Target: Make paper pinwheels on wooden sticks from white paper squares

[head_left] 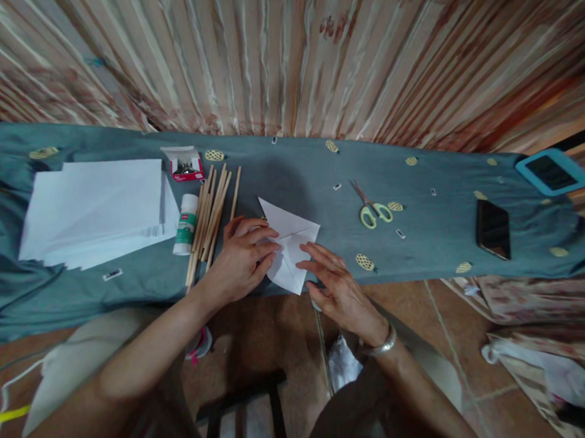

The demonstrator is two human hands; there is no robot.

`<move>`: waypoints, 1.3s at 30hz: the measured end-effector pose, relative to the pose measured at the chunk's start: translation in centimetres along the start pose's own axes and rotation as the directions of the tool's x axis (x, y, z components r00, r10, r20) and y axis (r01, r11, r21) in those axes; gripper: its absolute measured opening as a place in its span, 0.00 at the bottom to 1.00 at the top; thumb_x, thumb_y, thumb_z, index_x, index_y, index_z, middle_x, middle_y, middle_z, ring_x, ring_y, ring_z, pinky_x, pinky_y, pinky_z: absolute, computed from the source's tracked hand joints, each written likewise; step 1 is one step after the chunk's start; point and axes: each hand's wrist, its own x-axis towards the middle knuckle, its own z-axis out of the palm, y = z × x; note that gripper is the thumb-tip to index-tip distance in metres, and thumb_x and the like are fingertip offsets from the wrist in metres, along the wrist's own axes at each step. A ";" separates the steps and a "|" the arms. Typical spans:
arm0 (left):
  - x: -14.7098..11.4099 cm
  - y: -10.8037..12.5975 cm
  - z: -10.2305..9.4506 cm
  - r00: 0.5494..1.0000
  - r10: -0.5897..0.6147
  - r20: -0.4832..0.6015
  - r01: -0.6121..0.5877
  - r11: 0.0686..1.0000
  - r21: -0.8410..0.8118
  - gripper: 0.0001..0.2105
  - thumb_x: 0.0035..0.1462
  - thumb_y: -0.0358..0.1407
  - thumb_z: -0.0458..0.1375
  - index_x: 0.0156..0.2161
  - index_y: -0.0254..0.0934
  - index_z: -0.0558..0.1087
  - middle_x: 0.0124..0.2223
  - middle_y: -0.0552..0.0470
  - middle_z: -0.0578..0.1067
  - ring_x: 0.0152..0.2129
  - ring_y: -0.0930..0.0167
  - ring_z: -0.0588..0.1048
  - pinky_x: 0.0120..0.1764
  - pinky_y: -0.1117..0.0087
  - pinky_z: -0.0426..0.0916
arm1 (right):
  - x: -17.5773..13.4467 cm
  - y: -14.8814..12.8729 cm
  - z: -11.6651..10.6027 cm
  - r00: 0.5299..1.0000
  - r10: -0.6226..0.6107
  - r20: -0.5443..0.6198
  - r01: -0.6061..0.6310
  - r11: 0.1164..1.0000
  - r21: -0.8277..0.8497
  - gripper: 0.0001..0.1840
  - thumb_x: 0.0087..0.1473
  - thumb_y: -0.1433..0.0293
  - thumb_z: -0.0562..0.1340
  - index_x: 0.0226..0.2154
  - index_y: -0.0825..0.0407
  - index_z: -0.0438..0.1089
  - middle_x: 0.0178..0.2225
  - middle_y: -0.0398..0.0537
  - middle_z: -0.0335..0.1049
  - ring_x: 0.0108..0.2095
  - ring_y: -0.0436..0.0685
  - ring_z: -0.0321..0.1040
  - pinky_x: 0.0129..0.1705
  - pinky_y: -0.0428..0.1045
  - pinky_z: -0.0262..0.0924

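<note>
A folded white paper (291,235) lies near the front edge of the table covered with a blue-grey cloth (437,222). My left hand (242,259) rests on the paper's left part, fingers pressing it flat. My right hand (331,282) touches the paper's right edge with spread fingers; a silver bracelet sits on that wrist. A bundle of thin wooden sticks (211,217) lies just left of my left hand.
A glue stick (186,223) and a stack of white sheets (97,209) lie to the left, with a small red box (185,165) behind. Green-handled scissors (373,210), a dark phone (493,229) and a blue-cased tablet (552,172) are to the right.
</note>
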 end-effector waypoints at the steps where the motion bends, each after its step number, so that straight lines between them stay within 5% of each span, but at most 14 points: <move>1: 0.0 0.1 0.0 1.000 0.011 0.001 -0.011 1.000 -0.003 0.12 0.61 0.33 0.52 0.41 0.42 0.78 0.48 0.50 0.77 0.52 0.61 0.67 0.58 0.46 0.51 | 0.0 0.1 0.0 1.000 -0.002 0.000 0.002 1.000 0.006 0.19 0.55 0.77 0.57 0.49 0.50 0.69 0.61 0.54 0.62 0.64 0.62 0.54 0.61 0.65 0.56; 19: -0.2 0.6 0.5 0.998 0.037 0.057 -0.036 0.999 -0.007 0.11 0.56 0.31 0.55 0.38 0.44 0.79 0.46 0.51 0.78 0.52 0.59 0.68 0.60 0.42 0.46 | 1.4 0.4 0.5 0.994 0.056 -0.098 -0.044 0.992 0.120 0.10 0.60 0.69 0.58 0.39 0.49 0.76 0.50 0.51 0.73 0.55 0.59 0.65 0.58 0.61 0.60; 28: 0.0 -0.5 0.0 0.989 -0.115 -0.091 0.110 0.992 -0.056 0.16 0.62 0.37 0.50 0.52 0.40 0.72 0.54 0.47 0.74 0.56 0.61 0.65 0.58 0.50 0.56 | 2.9 0.5 1.2 0.976 0.142 -0.167 -0.120 0.984 0.133 0.09 0.59 0.67 0.59 0.36 0.47 0.76 0.52 0.49 0.72 0.53 0.59 0.66 0.57 0.58 0.60; 39: -0.3 -1.4 0.7 0.991 -0.125 -0.047 0.122 0.990 -0.067 0.17 0.65 0.35 0.45 0.51 0.35 0.73 0.56 0.44 0.72 0.59 0.61 0.63 0.59 0.51 0.60 | 4.3 0.1 1.4 0.958 0.189 -0.215 -0.153 0.973 0.176 0.09 0.59 0.68 0.59 0.37 0.49 0.76 0.37 0.48 0.78 0.40 0.58 0.72 0.46 0.53 0.65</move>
